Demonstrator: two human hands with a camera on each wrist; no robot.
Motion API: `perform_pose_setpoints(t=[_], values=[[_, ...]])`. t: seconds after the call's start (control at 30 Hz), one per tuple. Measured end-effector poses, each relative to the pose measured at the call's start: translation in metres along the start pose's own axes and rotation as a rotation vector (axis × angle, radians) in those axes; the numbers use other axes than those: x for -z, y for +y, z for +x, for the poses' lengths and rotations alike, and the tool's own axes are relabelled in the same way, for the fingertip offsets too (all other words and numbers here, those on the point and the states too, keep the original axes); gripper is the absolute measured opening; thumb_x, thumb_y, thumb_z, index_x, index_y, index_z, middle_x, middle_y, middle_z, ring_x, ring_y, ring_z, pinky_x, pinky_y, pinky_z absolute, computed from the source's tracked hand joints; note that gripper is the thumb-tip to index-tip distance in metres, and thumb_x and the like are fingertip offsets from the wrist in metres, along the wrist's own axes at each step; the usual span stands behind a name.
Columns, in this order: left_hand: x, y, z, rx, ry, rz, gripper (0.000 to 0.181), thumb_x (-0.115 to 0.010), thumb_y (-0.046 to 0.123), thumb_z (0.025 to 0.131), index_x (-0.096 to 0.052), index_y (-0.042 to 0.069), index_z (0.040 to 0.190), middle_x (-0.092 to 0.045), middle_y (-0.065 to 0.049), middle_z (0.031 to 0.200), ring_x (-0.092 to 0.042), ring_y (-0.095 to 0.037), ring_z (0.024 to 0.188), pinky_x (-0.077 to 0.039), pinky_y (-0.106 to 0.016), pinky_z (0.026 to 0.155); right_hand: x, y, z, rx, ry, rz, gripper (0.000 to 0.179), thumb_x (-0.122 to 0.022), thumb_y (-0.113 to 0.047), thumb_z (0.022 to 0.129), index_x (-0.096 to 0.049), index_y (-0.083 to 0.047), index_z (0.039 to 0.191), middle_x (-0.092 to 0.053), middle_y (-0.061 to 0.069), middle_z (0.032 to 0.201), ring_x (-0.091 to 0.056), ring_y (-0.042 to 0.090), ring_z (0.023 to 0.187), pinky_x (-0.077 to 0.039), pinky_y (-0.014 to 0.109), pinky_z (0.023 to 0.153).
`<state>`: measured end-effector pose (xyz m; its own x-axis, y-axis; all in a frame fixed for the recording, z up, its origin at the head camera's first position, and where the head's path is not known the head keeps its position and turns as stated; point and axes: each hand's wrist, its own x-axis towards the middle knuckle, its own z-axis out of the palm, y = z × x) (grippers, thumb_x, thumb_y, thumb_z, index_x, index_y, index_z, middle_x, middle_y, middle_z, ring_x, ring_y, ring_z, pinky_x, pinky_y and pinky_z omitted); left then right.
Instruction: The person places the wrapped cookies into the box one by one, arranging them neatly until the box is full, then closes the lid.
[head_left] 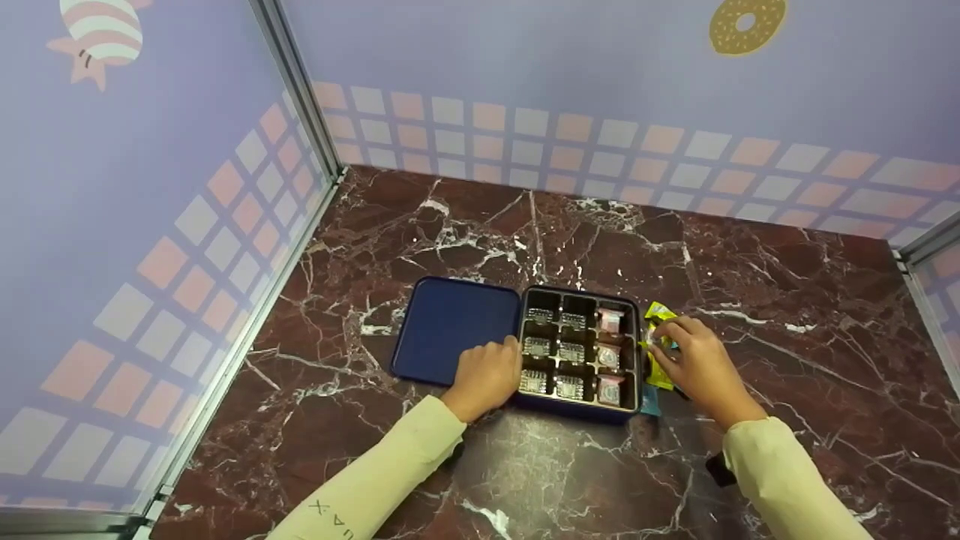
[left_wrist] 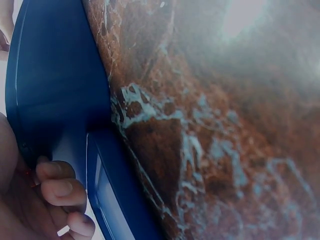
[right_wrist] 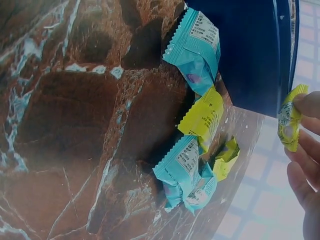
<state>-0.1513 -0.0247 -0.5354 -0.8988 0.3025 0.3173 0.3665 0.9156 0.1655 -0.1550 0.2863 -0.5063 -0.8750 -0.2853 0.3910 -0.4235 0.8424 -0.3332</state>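
Note:
A dark blue square tin (head_left: 577, 409) stands on the marble-patterned surface, its inside divided into compartments. Pink-wrapped candies (head_left: 610, 355) sit in its right column; clear ridged liners show in the middle and left columns. My left hand (head_left: 487, 375) grips the tin's left wall beside the lid, fingers curled at the rim; in the left wrist view its fingers (left_wrist: 62, 192) bend in against the blue metal. My right hand (head_left: 701, 367) pinches a yellow-wrapped candy (right_wrist: 290, 118) between thumb and fingers, just off the tin's right side.
The blue lid (head_left: 454, 322) lies flat, left of the tin. Along the tin's right side lie blue-wrapped candies (right_wrist: 182, 167) and yellow-wrapped candies (right_wrist: 204, 116). Patterned partition walls (head_left: 570, 142) border the surface at the back and sides.

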Motion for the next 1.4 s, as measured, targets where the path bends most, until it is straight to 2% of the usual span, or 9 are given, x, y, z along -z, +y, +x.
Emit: perform_pose_setpoints(t=[0.13, 0.5, 0.77, 0.93, 1.23, 1.4], values=[[0.000, 0.000, -0.001, -0.001, 0.028, 0.008, 0.035, -0.046, 0.023, 0.100, -0.051, 0.012, 0.067, -0.061, -0.009, 0.055, -0.061, -0.028, 0.047, -0.045, -0.042, 0.041, 0.000, -0.001, 0.000, 0.019, 0.011, 0.004, 0.017, -0.079, -0.005, 0.077, -0.066, -0.007, 0.087, -0.063, 0.008, 0.093, -0.059, 0.027, 0.087, -0.048, 0.042, 0.073], [-0.001, -0.001, 0.000, 0.008, 0.005, -0.002, 0.033, -0.045, 0.023, 0.100, -0.053, 0.011, 0.070, -0.062, -0.009, 0.057, -0.062, -0.029, 0.049, -0.046, -0.042, 0.042, -0.002, -0.008, 0.002, 0.047, -0.010, 0.010, 0.019, -0.081, -0.005, 0.075, -0.067, -0.008, 0.088, -0.063, 0.007, 0.093, -0.062, 0.025, 0.086, -0.053, 0.041, 0.073], [0.000, -0.001, 0.002, 0.024, -0.059, -0.020, 0.034, -0.039, 0.023, 0.101, -0.054, 0.011, 0.073, -0.064, -0.010, 0.060, -0.062, -0.029, 0.051, -0.046, -0.042, 0.043, -0.004, -0.015, 0.003, 0.060, -0.009, 0.010, 0.019, -0.082, -0.008, 0.075, -0.067, -0.009, 0.088, -0.064, 0.006, 0.098, -0.062, 0.026, 0.089, -0.051, 0.044, 0.077], [0.002, -0.001, 0.001, 0.013, -0.050, -0.018, 0.034, -0.038, 0.021, 0.101, -0.053, 0.011, 0.072, -0.063, -0.009, 0.058, -0.062, -0.028, 0.049, -0.045, -0.041, 0.042, -0.006, -0.020, 0.004, 0.106, 0.017, 0.023, 0.019, -0.081, -0.007, 0.075, -0.067, -0.010, 0.086, -0.065, 0.006, 0.097, -0.062, 0.025, 0.089, -0.051, 0.041, 0.078], [0.001, -0.001, 0.001, 0.012, -0.043, -0.023, 0.034, -0.038, 0.021, 0.101, -0.054, 0.011, 0.073, -0.064, -0.010, 0.058, -0.062, -0.029, 0.049, -0.046, -0.042, 0.041, -0.011, -0.029, 0.003, 0.167, 0.015, 0.041, 0.018, -0.081, -0.006, 0.076, -0.066, -0.009, 0.086, -0.065, 0.007, 0.097, -0.063, 0.023, 0.090, -0.052, 0.038, 0.078], [0.001, -0.001, 0.001, 0.013, -0.060, -0.016, 0.033, -0.038, 0.021, 0.101, -0.054, 0.011, 0.074, -0.064, -0.010, 0.059, -0.062, -0.029, 0.050, -0.046, -0.042, 0.042, -0.012, -0.035, 0.002, 0.170, 0.006, 0.036, 0.020, -0.081, -0.006, 0.075, -0.067, -0.009, 0.089, -0.065, 0.007, 0.099, -0.064, 0.023, 0.091, -0.054, 0.037, 0.078]])
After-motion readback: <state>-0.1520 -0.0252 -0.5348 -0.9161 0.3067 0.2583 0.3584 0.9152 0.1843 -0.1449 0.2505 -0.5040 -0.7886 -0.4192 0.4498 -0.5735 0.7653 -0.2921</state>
